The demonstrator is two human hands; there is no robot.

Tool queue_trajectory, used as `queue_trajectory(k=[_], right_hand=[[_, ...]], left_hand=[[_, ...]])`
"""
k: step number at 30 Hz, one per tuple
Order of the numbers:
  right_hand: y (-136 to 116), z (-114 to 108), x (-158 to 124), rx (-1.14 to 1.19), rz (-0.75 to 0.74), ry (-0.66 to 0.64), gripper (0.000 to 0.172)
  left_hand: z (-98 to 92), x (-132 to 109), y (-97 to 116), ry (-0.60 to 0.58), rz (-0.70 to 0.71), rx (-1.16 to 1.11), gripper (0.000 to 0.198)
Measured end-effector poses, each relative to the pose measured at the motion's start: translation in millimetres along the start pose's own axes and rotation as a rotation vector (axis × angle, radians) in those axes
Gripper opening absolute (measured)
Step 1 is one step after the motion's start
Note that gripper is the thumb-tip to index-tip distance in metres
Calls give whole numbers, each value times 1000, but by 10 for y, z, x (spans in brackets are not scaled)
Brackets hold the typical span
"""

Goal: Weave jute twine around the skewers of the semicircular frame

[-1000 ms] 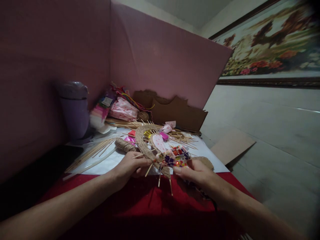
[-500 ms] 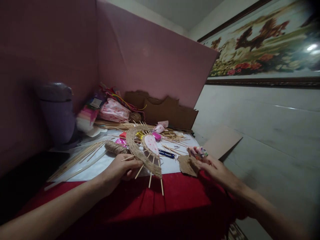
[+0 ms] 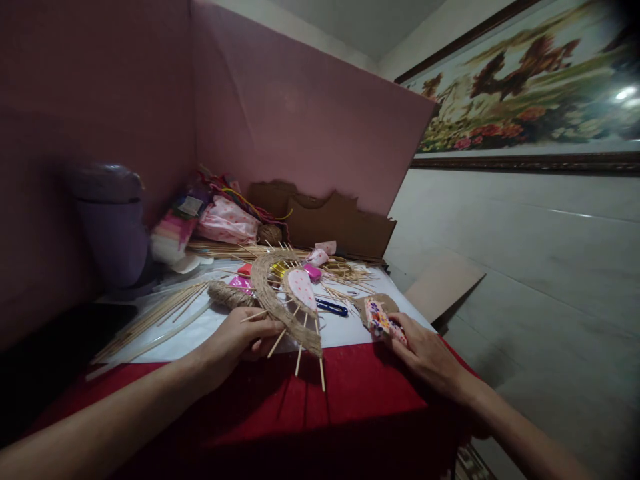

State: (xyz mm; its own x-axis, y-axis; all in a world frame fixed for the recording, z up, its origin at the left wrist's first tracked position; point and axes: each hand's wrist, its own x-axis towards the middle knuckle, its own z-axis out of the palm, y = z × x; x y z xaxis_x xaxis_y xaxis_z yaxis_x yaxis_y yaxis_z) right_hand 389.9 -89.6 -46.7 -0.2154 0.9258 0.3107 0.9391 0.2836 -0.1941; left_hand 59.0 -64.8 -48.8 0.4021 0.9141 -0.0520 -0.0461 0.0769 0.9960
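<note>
My left hand [image 3: 253, 333] grips the lower left edge of a half-round craft piece [image 3: 270, 293]. Its wide band looks wrapped in twine, thin wooden sticks poke out around it, and a pale pink dotted fabric half-circle [image 3: 301, 291] fills its centre. My right hand [image 3: 415, 343] is closed on a small bundle of floral-print fabric [image 3: 377, 319]. That bundle is over a torn piece of cardboard [image 3: 383, 303] near the front right of the white sheet; I cannot tell if they touch. Between the hands lies a dark blue tool [image 3: 332, 307], perhaps a cutter.
A twine roll [image 3: 230, 295] lies just left of the craft piece, with loose sticks [image 3: 160, 313] beyond. At the back are pink fabric [image 3: 230, 221], a twine ball [image 3: 270, 234] and upright cardboard [image 3: 335, 217]. A purple bin [image 3: 115, 233] stands left. Red cloth [image 3: 350, 393] covers the front.
My right hand has moved slightly left and turned, bringing the floral fabric over the cardboard piece. The left hand and the craft piece have barely moved.
</note>
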Motion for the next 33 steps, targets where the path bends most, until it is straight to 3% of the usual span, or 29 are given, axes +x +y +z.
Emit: queue_trajectory(k=[5, 10, 13, 15, 17, 18, 21, 24, 27, 33], right_hand=[[205, 61, 118, -89, 138, 29, 34], [351, 60, 143, -30, 92, -20, 29], [312, -14, 155, -5, 91, -58, 32], [131, -77, 166, -16, 74, 48, 31], [-189, -124, 173, 38, 24, 186, 21], [-383, -135, 175, 94, -10, 197, 13], [-963, -104, 184, 252, -135, 124, 15], [-1352, -4, 225, 297, -269, 134, 13], [-1508, 92, 297, 272, -280, 143, 11], [-1558, 144, 404, 246, -230, 86, 7]], left_hand=[[-3, 7, 7, 5, -20, -2, 34], [-1, 12, 10, 6, -21, -7, 34], [1, 15, 2, -3, -15, -14, 34], [-1, 15, -7, -8, -17, -17, 32], [-2, 14, -13, -4, -20, -16, 31], [-3, 13, -14, -1, -21, -13, 31], [1, 6, -13, 2, -8, -11, 31], [8, -3, -10, 10, 10, -19, 27], [12, -6, -12, 22, 15, -23, 24], [11, 14, -37, 28, 9, -34, 31]])
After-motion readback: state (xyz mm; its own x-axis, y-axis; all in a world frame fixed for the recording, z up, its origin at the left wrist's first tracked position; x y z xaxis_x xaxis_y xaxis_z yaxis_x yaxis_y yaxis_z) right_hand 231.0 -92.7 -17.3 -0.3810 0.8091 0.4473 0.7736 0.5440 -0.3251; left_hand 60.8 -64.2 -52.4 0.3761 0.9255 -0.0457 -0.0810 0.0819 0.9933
